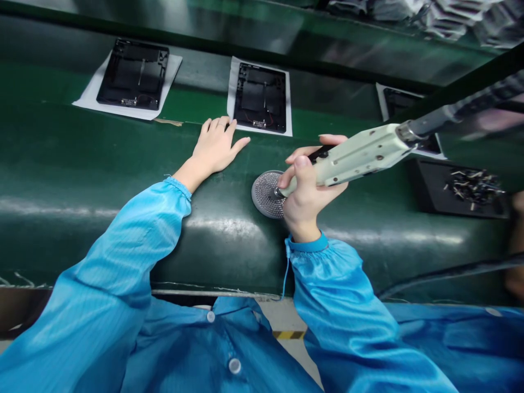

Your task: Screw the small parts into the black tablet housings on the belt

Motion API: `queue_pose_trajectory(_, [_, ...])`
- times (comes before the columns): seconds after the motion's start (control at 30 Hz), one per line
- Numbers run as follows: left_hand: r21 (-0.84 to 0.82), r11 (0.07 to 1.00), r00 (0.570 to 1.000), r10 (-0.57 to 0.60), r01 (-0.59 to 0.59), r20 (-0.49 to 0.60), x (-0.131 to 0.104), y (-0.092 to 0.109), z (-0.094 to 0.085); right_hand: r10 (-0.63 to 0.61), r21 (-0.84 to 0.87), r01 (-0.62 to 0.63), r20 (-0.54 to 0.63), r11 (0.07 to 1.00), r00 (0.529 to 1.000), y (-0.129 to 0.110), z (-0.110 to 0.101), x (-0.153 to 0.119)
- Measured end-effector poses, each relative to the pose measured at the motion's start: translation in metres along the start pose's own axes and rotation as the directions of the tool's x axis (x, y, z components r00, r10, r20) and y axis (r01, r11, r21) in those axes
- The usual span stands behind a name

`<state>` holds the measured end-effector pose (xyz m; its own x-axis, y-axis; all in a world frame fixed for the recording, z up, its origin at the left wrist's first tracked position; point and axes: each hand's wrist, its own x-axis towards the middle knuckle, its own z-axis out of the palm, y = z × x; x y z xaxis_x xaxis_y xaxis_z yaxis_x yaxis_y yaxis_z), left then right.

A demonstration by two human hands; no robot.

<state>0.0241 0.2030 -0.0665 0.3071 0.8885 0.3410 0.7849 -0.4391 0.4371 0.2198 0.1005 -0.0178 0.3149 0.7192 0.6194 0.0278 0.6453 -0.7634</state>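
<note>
My right hand (pixel 305 188) is wrapped round a pale green electric screwdriver (pixel 360 155), whose cord end points up to the right. The driver's tip reaches down to a round, grey dish (pixel 264 192) with a dotted surface; whether it touches is hard to tell. My left hand (pixel 216 143) rests palm down, fingers spread, on the green bench (pixel 102 174). Its fingertips lie by the lower left corner of a black tablet-like housing (pixel 262 101), which sits on a white sheet (pixel 232 82) with small wires and a board showing inside.
Another black housing (pixel 133 73) on white paper lies at the left, and a third (pixel 399 101) is partly behind the screwdriver. A black tray (pixel 429 188) of small metal parts stands at the right. Beside it, a neighbouring person's arm (pixel 516 245) shows. Above runs a shelf with wrapped items (pixel 446 19).
</note>
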Motion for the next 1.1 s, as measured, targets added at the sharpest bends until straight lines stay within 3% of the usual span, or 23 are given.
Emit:
queue_pose_trajectory(0.27, [-0.087, 0.994, 0.992, -0.079, 0.07, -0.095, 0.009, -0.013, 0.004, 0.0, -0.001, 0.0, 0.007, 1.0, 1.0, 0.001, -0.001, -0.001])
queue_pose_trajectory(0.4, [-0.144, 0.986, 0.98, -0.108, 0.084, -0.165, 0.011, -0.018, 0.0, -0.025, 0.036, 0.024, 0.015, 0.999, 1.0, 0.002, -0.001, 0.0])
queue_pose_trajectory(0.6, [-0.159, 0.976, 0.968, -0.177, 0.149, -0.18, 0.009, -0.021, -0.01, -0.042, 0.051, 0.041, 0.01, 0.998, 0.999, 0.002, 0.0, 0.001])
queue_pose_trajectory(1.1, [-0.287, 0.937, 0.901, -0.289, 0.197, -0.325, 0.013, -0.033, -0.01, -0.031, 0.004, 0.031, 0.005, 1.0, 0.999, 0.005, -0.001, 0.0])
